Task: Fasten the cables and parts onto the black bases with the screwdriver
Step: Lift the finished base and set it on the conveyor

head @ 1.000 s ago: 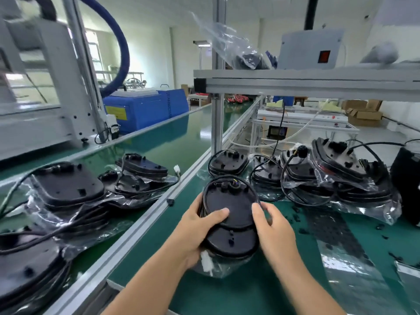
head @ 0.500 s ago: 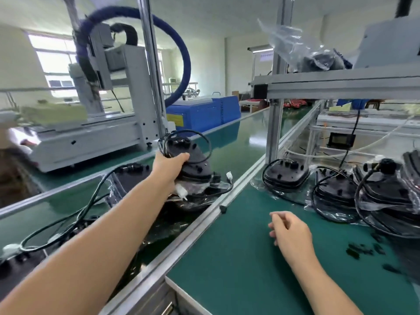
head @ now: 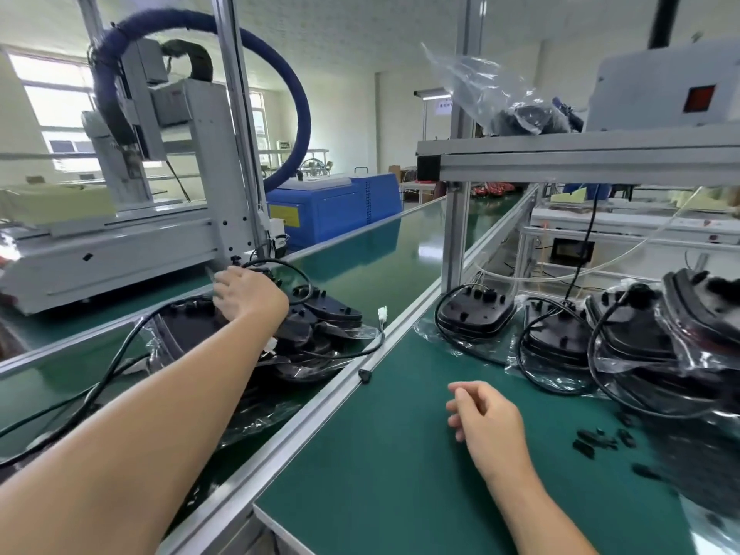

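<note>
The left hand [head: 246, 298] reaches far left onto a pile of black bases [head: 316, 330] on the belt [head: 360, 266]; whether its fingers grip cannot be told. The right hand [head: 486, 418] hovers above the tabletop [head: 380, 454], fingers loosely curled, holding nothing.

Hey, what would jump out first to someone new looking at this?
The left hand stretched out over a heap of black bases on the conveyor belt. At right, more bagged black bases crowd the green mat, where the right hand hovers loosely curled and empty.
</note>
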Demonstrator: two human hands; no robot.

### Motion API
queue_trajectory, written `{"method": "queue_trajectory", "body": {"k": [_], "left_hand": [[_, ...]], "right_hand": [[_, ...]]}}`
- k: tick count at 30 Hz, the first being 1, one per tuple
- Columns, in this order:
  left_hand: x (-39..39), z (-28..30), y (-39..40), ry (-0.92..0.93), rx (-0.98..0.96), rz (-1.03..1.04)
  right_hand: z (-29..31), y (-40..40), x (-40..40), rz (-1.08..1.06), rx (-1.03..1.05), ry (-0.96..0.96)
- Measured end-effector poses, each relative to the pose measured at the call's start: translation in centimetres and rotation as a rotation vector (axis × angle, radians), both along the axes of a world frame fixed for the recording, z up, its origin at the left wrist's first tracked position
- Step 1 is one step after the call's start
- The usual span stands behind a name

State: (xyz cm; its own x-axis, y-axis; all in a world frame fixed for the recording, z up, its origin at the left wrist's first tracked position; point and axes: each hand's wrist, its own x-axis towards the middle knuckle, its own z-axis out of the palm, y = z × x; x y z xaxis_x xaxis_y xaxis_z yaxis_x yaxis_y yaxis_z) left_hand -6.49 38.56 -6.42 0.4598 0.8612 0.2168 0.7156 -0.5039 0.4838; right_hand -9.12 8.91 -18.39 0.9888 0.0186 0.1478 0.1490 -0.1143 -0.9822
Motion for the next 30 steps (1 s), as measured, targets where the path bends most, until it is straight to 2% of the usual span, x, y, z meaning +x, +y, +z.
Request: {"method": "queue_trajectory", "body": {"k": [2,5,7,11,13,17,21,23,25,28,30], "left_hand": [[-0.3,-0.2,-0.4,0.091,0.160,-0.038],[0.0,-0.2,-1.3,0.117,0.506,-0.165],[0.7,0.0,-2.5,0.142,0.659,-0.263],[3.5,0.5,-6.9,0.172,0.709,-0.482],[5.0,0.3,-9.6,0.092,0.596,-0.593],[7.8,-1.2,-16.5,-0.050,0.194,-0.868],[8.9,-2.2,-26.0,-0.209,-0.170,-1.133],[9.3,-1.6,-31.1,-0.274,-0.445,-1.220],[9.6,-0.4,-35.9,-0.245,-0.656,-1.257],[10.7,0.7,-41.3,-0.057,-0.735,-1.256],[11.5,0.8,-43.4,-0.003,-0.790,-1.218]], "right_hand": [[0.2,-0.4,-0.2,-0.010,0.061,0.018],[1.3,-1.1,0.1,-0.042,0.198,0.056],[2.3,-2.0,0.3,-0.048,0.274,0.082],[3.5,-5.1,0.1,-0.052,0.315,0.084],[3.7,-7.4,-0.3,-0.060,0.298,0.072],[4.2,-13.0,-1.3,-0.134,0.247,0.023],[4.6,-18.6,-1.7,-0.298,0.212,-0.030],[4.6,-20.5,-1.5,-0.390,0.250,-0.049],[4.3,-21.7,-1.2,-0.455,0.323,-0.059],[4.0,-22.7,-1.0,-0.501,0.346,-0.069],[3.9,-23.1,-0.9,-0.511,0.352,-0.066]]}}
